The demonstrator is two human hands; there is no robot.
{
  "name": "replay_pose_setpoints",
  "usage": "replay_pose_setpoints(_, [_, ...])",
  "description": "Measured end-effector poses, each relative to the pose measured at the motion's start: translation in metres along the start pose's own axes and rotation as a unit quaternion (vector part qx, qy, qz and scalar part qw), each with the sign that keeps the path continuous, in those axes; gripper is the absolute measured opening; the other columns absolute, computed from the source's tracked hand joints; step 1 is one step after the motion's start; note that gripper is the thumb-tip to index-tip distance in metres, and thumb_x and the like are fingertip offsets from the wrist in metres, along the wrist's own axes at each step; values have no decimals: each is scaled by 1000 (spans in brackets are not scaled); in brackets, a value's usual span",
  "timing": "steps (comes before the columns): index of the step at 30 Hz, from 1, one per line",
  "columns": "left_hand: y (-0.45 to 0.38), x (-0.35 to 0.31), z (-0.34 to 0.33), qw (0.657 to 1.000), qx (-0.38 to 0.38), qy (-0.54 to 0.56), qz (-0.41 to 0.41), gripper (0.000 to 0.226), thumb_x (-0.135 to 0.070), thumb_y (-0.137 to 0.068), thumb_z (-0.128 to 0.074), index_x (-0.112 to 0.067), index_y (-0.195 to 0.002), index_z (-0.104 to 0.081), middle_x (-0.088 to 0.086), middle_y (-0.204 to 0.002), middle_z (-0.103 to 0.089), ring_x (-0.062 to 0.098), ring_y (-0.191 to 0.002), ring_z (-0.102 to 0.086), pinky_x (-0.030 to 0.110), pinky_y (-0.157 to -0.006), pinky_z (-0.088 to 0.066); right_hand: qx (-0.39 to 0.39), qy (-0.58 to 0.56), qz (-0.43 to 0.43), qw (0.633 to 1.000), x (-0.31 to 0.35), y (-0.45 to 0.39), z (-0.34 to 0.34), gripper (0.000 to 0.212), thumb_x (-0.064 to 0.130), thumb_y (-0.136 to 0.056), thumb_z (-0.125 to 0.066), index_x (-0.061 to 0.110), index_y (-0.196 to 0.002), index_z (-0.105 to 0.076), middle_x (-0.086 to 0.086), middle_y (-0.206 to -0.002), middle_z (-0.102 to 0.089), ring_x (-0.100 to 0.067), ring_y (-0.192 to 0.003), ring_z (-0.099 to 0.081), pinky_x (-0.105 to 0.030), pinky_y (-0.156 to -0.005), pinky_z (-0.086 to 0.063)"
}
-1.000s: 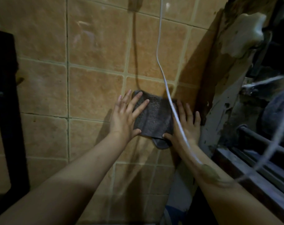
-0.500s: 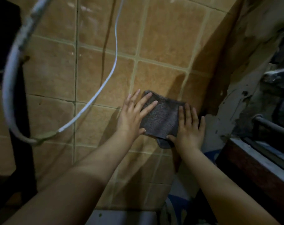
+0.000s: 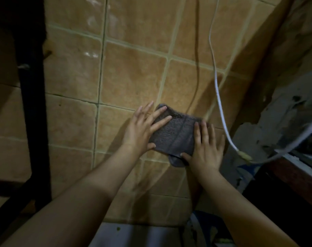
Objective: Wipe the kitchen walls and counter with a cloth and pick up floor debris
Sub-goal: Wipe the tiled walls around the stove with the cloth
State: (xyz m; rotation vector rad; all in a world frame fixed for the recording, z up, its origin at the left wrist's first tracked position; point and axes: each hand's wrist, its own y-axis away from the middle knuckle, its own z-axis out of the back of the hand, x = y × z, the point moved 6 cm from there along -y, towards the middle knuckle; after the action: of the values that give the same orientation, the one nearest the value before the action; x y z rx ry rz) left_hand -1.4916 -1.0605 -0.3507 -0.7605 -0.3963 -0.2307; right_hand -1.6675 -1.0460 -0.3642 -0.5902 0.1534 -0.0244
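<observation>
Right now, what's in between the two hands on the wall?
The grey cloth lies between them. In the head view, the left hand presses its left edge and the right hand its right edge, against the tiled wall.

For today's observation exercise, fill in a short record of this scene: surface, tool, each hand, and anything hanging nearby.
Surface: tan tiled wall with pale grout lines
Tool: grey cloth, flat against the wall
Left hand: fingers straight, pressing the cloth's left edge
Right hand: fingers straight, pressing the cloth's right side
Hanging nearby: white cable, right of the cloth
</observation>
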Motion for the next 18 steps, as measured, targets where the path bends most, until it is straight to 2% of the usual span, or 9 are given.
replay_pose_setpoints(3, [11,12,-9,1000,2,19,5,108,-72,-79,-44,-33,-132,42,-3,-138,46,32,-144,17,50,-103,16,-1,17,10,1000,14,0,6,105,65,-84,-47,25,-132,37,8,-136,43,-20,-144,21,-42,-107,18])
replay_pose_setpoints(6, [19,26,-15,1000,-7,10,28,111,-75,-76,-44,-33,-133,42,-2,-138,47,32,-145,14,51,-102,19,-11,3,22,1000,26,-1,5,108,64,-81,-52,26,-134,34,9,-141,38,-20,-144,19,-43,-111,12])
replay_pose_setpoints(9, [27,37,-23,1000,-4,12,27,110,-75,-76,-43,-33,-133,41,-3,-139,43,32,-145,12,50,-104,13,-50,31,58,997,39,-4,5,114,69,-68,-58,23,-148,9,2,-160,-2,-21,-144,-1,-48,-113,-3])
replay_pose_setpoints(12, [36,55,-27,998,-44,-23,35,114,-80,-70,-45,-33,-138,33,-4,-147,29,32,-145,2,50,-107,3,-79,22,73,994,52,-8,7,103,66,-60,-62,13,-144,-36,-8,-148,-40,-27,-136,-30,-47,-108,-11])
replay_pose_setpoints(13, [40,61,-30,997,-55,-35,42,117,-82,-66,-47,-31,-140,28,-6,-150,19,32,-144,0,51,-108,0,-101,7,84,991,60,-7,13,95,62,-63,-60,14,-142,-39,-10,-146,-42,-29,-134,-33,-47,-106,-14])
replay_pose_setpoints(14, [42,67,-32,996,-60,-48,45,120,-82,-62,-50,-29,-142,22,-8,-154,7,31,-141,-3,51,-108,0,-120,-6,93,988,66,-8,18,87,57,-70,-52,19,-145,-31,-8,-151,-35,-30,-136,-32,-47,-107,-16])
replay_pose_setpoints(15, [44,71,-32,995,-65,-56,41,121,-81,-59,-54,-28,-144,14,-8,-156,-7,31,-139,-6,51,-108,3,-115,4,107,988,76,-9,23,83,52,-79,-44,26,-150,-11,-3,-157,-14,-30,-141,-24,-49,-111,-13])
replay_pose_setpoints(17, [46,80,-36,996,-80,-28,41,115,-72,-56,-68,-30,-143,-4,-4,-154,-26,27,-135,-13,46,-109,12,-23,22,125,992,86,-7,17,89,51,-89,-43,31,-135,31,7,-146,31,-25,-147,6,-47,-115,5])
replay_pose_setpoints(18, [47,85,-36,995,-83,-5,53,113,-67,-56,-73,-31,-142,-9,-1,-151,-25,25,-135,-17,44,-109,14,1,22,118,993,87,-7,14,96,56,-88,-46,31,-128,38,10,-144,35,-23,-146,13,-45,-114,11])
